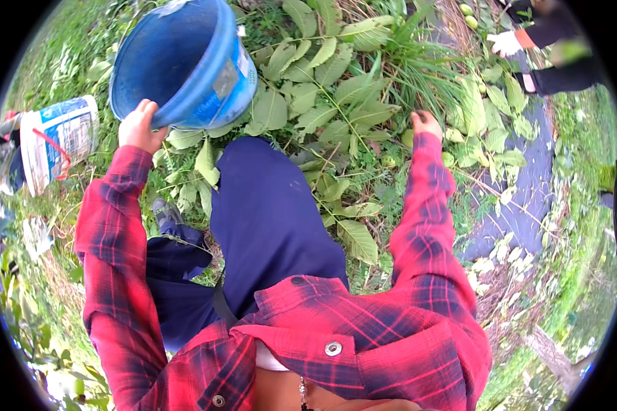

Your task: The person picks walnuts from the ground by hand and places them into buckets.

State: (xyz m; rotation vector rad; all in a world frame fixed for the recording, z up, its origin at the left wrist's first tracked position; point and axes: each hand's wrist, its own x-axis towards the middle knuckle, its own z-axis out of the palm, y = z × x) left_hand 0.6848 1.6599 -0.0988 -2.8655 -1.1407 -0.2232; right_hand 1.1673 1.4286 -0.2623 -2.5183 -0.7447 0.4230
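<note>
My left hand grips the rim of a tilted blue plastic bucket at upper left; its visible inside is bare. My right hand is low among leaves and grass at right of centre, fingers curled, and what they hold is hidden. A round green fruit lies just beside it, and another lies a little below and right. Broad leafy branches cover the ground between my hands. My bent leg in navy trousers is below them.
A white bucket with a red handle stands at left. At upper right another person's gloved hand and dark sleeves reach in, near more green fruits. A dark ground sheet lies at right, a tree trunk at lower right.
</note>
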